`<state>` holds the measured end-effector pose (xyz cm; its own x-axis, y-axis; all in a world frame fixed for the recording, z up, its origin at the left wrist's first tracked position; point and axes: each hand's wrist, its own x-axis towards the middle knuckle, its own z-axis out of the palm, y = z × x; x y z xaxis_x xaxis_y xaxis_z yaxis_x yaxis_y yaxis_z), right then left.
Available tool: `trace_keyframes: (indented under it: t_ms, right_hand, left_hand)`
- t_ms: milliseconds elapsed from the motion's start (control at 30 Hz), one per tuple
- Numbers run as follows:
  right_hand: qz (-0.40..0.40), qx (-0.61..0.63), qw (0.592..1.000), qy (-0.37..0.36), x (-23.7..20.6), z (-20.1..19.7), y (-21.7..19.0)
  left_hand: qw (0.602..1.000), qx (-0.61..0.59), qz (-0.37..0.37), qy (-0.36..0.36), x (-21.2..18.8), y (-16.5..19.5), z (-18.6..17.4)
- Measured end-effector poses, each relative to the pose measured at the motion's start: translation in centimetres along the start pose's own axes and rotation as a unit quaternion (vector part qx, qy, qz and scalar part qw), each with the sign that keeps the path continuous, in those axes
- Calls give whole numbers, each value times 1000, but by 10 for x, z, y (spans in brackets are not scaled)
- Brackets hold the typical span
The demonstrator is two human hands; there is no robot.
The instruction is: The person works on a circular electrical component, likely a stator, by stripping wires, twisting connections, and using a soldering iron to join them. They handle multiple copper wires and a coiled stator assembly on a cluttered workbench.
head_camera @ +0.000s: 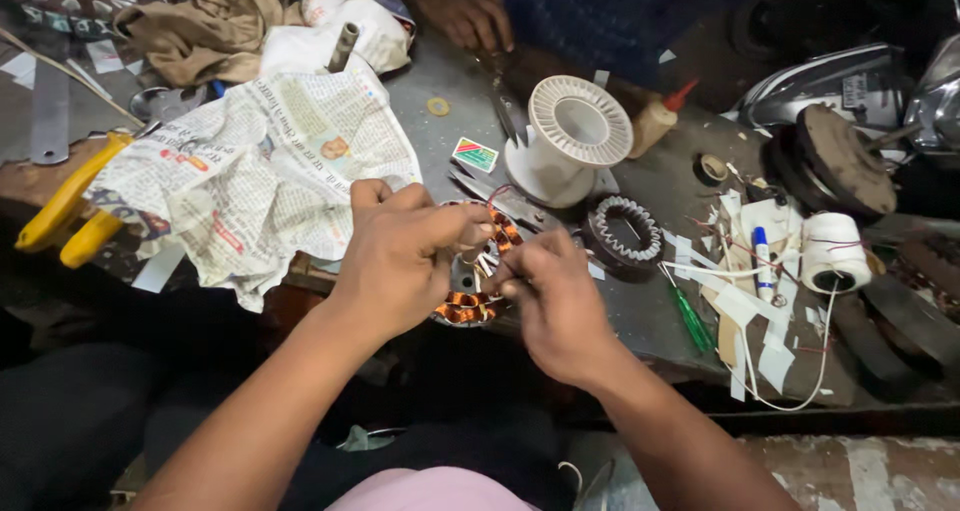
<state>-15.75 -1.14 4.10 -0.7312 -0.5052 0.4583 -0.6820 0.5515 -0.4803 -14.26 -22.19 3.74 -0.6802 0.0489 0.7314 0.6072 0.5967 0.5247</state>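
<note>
Hands meet over the workbench (pixel 640 186) edge — left hand (pixel 400 256) and right hand (pixel 555 301) both pinching the copper-wound stator (pixel 470 306).

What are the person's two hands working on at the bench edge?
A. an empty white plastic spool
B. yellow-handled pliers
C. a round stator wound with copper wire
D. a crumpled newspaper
C: the left hand and right hand both grip the copper-wound stator; the white spool, newspaper and yellow-handled pliers lie untouched on the bench.

A small flat rectangular packet (pixel 474 155), green, red and white, lies at the upper middle of the frame, and a crumpled printed newspaper sheet (pixel 262 171) spreads across the upper left.
</note>
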Motion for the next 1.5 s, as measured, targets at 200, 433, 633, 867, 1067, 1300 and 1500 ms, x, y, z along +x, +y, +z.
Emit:
trace_keyframes:
  t_ms: [200,433,633,867,1067,1300,1500]
  right_hand:
    - [105,119,981,115,-5,33,-2]
    - [-86,-69,992,63,7,12,13]
    - [-11,-109,991,81,12,20,12]
    - [162,96,982,30,7,17,10]
    - [-55,-36,996,57,-4,8,-5]
    - [243,382,888,80,-37,31,7]
    - [66,171,980,79,-46,27,18]
  left_hand:
    - [1000,-6,1,1,0,-1,1]
    - [1000,-5,16,-21,-2,2,3]
    - [999,-1,31,-34,-5,6,5]
    - [998,-13,33,-53,-7,10,5]
    - [997,-13,58,-49,-8,11,4]
    - [997,-16,48,-55,-8,11,4]
    - [997,-15,47,-63,-8,10,4]
